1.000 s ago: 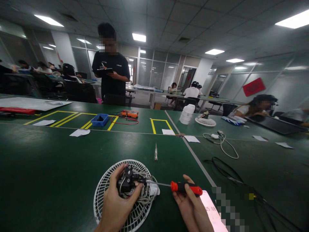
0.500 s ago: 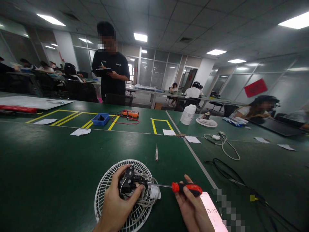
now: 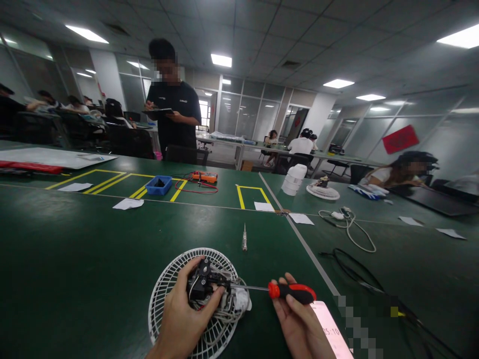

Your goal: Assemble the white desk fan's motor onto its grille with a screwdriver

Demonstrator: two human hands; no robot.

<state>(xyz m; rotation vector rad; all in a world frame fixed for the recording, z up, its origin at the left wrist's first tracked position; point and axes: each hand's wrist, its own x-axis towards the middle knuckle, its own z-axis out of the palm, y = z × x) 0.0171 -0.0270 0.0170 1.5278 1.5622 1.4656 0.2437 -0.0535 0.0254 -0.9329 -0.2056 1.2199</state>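
My left hand [image 3: 187, 309] is closed around a black fan motor assembly [image 3: 202, 279], its thumb pressed near the front. The assembly sits on a round white fan grille [image 3: 157, 294] lying on the green table, with pale wires bundled beside it. In my right hand [image 3: 295, 314] is a red and black screwdriver [image 3: 292, 292], gripped by its handle. Its shaft points left, and the tip reaches the assembly next to my left thumb; exactly what it touches is hidden. A small clear-handled screwdriver [image 3: 244, 239] lies beyond the grille.
A lit phone [image 3: 329, 329] lies beside my right hand. Farther back are a blue bin [image 3: 159, 185], an orange multimeter [image 3: 205, 177], a white cylindrical part [image 3: 294, 180] and another fan grille [image 3: 322, 191]. Cables [image 3: 352, 229] lie at right. A person [image 3: 174, 109] stands across the table.
The whole view has shifted slightly right and down. Both hands keep their grips, and the screwdriver stays at the assembly.
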